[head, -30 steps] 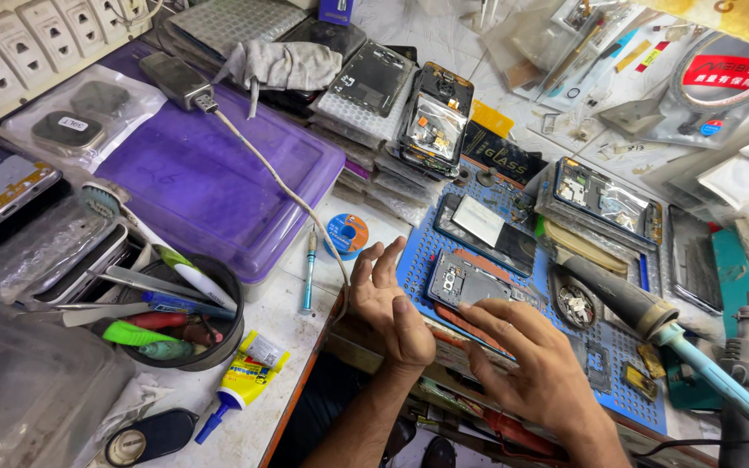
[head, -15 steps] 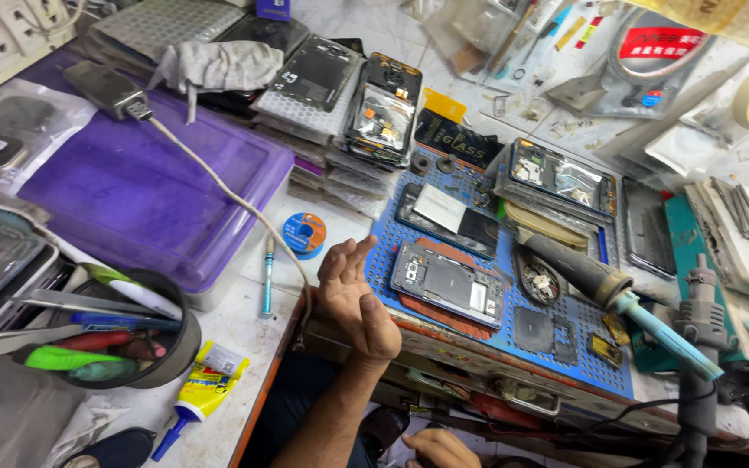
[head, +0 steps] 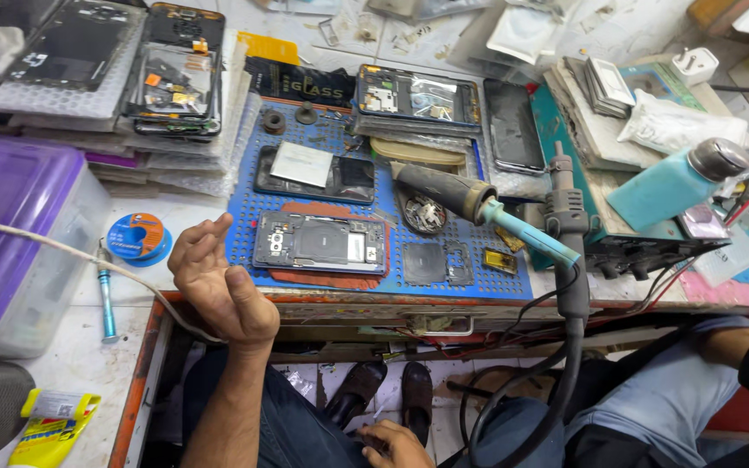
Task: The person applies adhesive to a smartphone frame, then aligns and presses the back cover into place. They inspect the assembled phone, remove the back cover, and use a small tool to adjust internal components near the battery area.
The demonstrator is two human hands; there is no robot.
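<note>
My left hand (head: 218,282) is raised at the front edge of the bench, palm turned up, fingers loosely curled and holding nothing. Just right of it, an opened dark phone (head: 318,243) lies back-up on a blue perforated mat (head: 244,186). My right hand (head: 396,444) is down below the bench by my jeans at the bottom edge of the view; only part of it shows. A black-handled hot-air tool (head: 470,199) with a teal tip lies across the mat's right side.
A solder spool (head: 136,236) and a blue pen-like tool (head: 106,295) lie left of my hand. A white cable (head: 62,251) runs past a purple-lidded box (head: 10,217). More opened phones (head: 175,74) line the back. Another person's leg (head: 678,394) is at the right.
Both hands left the opened phone. My left hand lifted and turned palm up at the bench edge; my right hand dropped below the bench. The view shifted right and down.
</note>
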